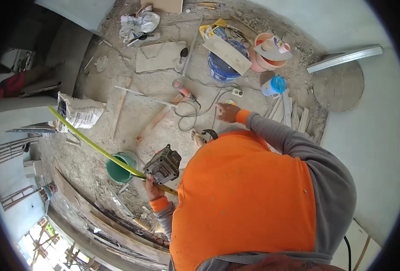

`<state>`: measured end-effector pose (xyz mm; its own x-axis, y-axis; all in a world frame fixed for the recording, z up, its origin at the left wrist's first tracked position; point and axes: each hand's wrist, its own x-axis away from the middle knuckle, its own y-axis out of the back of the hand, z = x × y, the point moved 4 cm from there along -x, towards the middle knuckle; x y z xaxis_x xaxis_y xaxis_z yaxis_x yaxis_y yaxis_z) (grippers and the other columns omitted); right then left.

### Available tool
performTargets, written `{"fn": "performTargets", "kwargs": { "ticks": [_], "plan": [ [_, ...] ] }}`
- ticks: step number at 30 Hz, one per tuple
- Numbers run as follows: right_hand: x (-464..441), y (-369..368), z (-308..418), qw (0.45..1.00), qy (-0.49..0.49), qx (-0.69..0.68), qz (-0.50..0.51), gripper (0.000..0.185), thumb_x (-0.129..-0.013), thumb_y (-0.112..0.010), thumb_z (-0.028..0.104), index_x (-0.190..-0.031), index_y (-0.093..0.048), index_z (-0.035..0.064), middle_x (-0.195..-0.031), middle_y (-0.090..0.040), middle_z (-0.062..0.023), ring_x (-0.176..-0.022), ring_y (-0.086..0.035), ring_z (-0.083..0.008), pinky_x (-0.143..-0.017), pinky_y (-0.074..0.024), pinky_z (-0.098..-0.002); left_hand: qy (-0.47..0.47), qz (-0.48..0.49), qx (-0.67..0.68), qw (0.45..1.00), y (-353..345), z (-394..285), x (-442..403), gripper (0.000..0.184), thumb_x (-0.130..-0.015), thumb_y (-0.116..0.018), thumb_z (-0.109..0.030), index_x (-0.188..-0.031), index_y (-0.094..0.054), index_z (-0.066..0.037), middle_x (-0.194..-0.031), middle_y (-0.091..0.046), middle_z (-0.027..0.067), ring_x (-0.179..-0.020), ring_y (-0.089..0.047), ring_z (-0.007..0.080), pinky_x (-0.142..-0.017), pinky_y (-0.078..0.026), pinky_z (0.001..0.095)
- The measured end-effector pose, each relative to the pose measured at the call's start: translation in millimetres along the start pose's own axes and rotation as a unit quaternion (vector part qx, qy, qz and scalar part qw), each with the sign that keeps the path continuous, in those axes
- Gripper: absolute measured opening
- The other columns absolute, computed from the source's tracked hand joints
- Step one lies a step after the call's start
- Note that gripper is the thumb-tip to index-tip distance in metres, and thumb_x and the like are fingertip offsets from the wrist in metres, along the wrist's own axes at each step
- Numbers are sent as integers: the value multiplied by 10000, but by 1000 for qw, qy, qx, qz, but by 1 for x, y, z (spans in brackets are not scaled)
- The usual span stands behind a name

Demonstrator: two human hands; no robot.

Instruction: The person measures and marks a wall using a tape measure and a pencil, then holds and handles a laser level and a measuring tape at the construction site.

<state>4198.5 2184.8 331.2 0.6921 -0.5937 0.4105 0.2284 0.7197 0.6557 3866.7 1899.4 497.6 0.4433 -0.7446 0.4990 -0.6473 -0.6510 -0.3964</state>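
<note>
In the head view my left hand [153,189] is closed at the edge of a dark, boxy device [164,163], which looks like a battery-powered tool; its exact kind is unclear. A long yellow-green strip [89,141], like a tape measure blade, runs through the same hand, extending up and left past a green bucket [120,168]. Its other end passes behind my orange shirt. My right hand [227,112] hangs over the floor with a finger stretched out and nothing visible in it. A white socket box [237,92] and grey cable lie just beyond.
An angle grinder [184,88] lies on the dusty floor near a wooden plank [159,119]. Farther off stand a blue bucket [220,70], a pink bucket [259,63] and a blue-lidded container [274,86]. A white sack [83,111] leans at left. Long boards [80,201] line the lower left.
</note>
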Motion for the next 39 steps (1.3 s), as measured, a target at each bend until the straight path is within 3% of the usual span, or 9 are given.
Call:
{"fn": "performTargets", "kwargs": {
  "ticks": [2, 6, 9, 11, 19, 27, 34, 37, 39],
  "plan": [
    [44, 52, -7, 990, -125, -37, 62, 743, -815, -583, 419, -1357, -321, -18, -1132, -573, -278, -1086, -538, -395, -914, -428, -416, 8, 23, -10, 1000, -6, 4, -10, 556, -801, -666, -366, -1202, -531, -4, -1155, -612, 112, -1054, -595, 247, -934, -466, 389],
    [82, 46, -139, 968, -245, 45, 20, 727, -836, -570, 411, -1362, -331, -30, -1116, -591, -264, -1073, -563, -357, -903, -443, -396, 51, 39, -20, 998, -32, 11, -25, 583, -801, -673, -349, -1241, -503, -6, -1195, -593, 120, -1084, -580, 263, -951, -454, 410],
    [86, 79, -166, 967, -244, 2, 79, 731, -821, -596, 424, -1347, -366, -29, -1163, -570, -259, -1074, -564, -358, -920, -439, -392, 66, 45, 2, 997, -60, 22, -34, 591, -798, -679, -349, -1245, -501, -5, -1209, -585, 121, -1086, -580, 267, -958, -450, 411],
    [75, 95, -199, 937, -338, -82, 27, 752, -799, -619, 455, -1337, -394, -20, -1234, -526, -252, -1100, -544, -365, -953, -423, -398, 59, 39, 8, 998, -86, 26, -40, 600, -791, -690, -341, -1247, -498, -1, -1208, -585, 130, -1080, -584, 277, -958, -456, 418],
    [-100, 123, -289, 942, -300, 119, -95, 884, -711, -668, 563, -1372, -352, 68, -1258, -474, -199, -1187, -458, -340, -959, -416, -420, 118, 5, 15, 993, -137, 63, -71, 666, -704, -749, -213, -1258, -469, 29, -1186, -585, 182, -1040, -608, 301, -897, -507, 448],
    [-232, 148, -355, 910, -266, 202, -246, 1047, -614, -723, 620, -1417, -278, 117, -1244, -456, -181, -1165, -456, -358, -928, -424, -445, 177, -49, -51, 982, -147, 94, -116, 672, -586, -830, -214, -1124, -546, 73, -1022, -642, 137, -900, -633, 220, -794, -515, 332],
    [-257, 146, -367, 909, -335, 188, -164, 1085, -593, -751, 609, -1428, -254, 126, -1269, -447, -168, -1172, -457, -340, -953, -399, -450, 179, -72, -71, 979, -142, 103, -140, 660, -520, -855, -215, -1045, -580, 76, -934, -654, 108, -811, -627, 178, -730, -504, 295],
    [-263, 141, -368, 886, -302, 238, -261, 975, -608, -774, 514, -1381, -335, 113, -1243, -468, -167, -1134, -477, -333, -931, -399, -448, 169, -71, -73, 980, -136, 104, -146, 676, -512, -860, -224, -1046, -580, 81, -939, -657, 111, -809, -632, 178, -722, -507, 294],
    [-281, 140, -322, 895, -43, 239, -376, 812, -635, -763, 391, -1312, -418, 104, -1190, -514, -146, -1101, -492, -320, -892, -403, -449, 165, -78, -67, 981, -127, 106, -144, 682, -503, -865, -230, -1039, -582, 83, -942, -658, 113, -821, -630, 179, -734, -505, 296]
  ]
}}
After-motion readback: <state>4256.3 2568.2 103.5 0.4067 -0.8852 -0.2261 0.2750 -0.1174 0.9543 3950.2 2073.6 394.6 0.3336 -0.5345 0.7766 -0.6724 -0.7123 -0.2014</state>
